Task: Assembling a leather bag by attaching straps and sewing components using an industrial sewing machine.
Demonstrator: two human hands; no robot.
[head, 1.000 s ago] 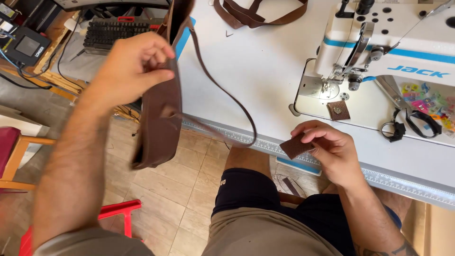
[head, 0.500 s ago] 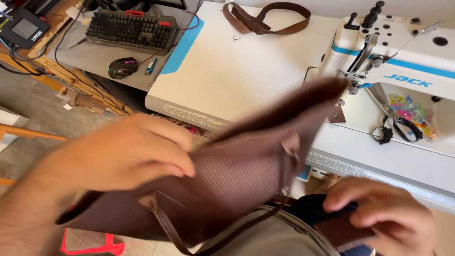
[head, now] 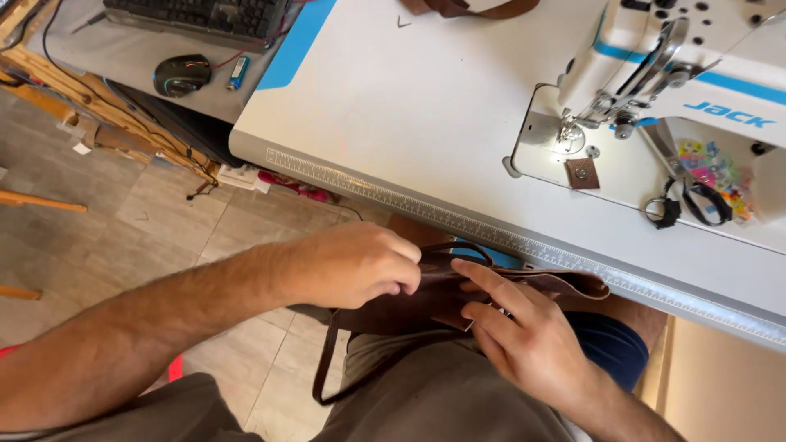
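Observation:
A brown leather bag piece (head: 426, 301) with a thin strap (head: 326, 360) lies across my lap, below the front edge of the white sewing table (head: 409, 115). My left hand (head: 360, 263) pinches its upper edge from the left. My right hand (head: 516, 336) presses its fingers on the leather from the right and holds it. A small brown leather patch (head: 581, 173) with a metal snap rests on the bed of the white sewing machine (head: 655, 74), far from both hands.
Black scissors (head: 688, 205) lie right of the needle. Brown straps (head: 467, 6) sit at the table's far edge. A black keyboard (head: 196, 15), mouse (head: 182, 74) and lighter (head: 237, 72) rest on a grey desk at left. Tiled floor lies below.
The leather piece has come down from in front of the camera to my lap. Both hands have closed in on its upper edge, and the view has shifted toward the table.

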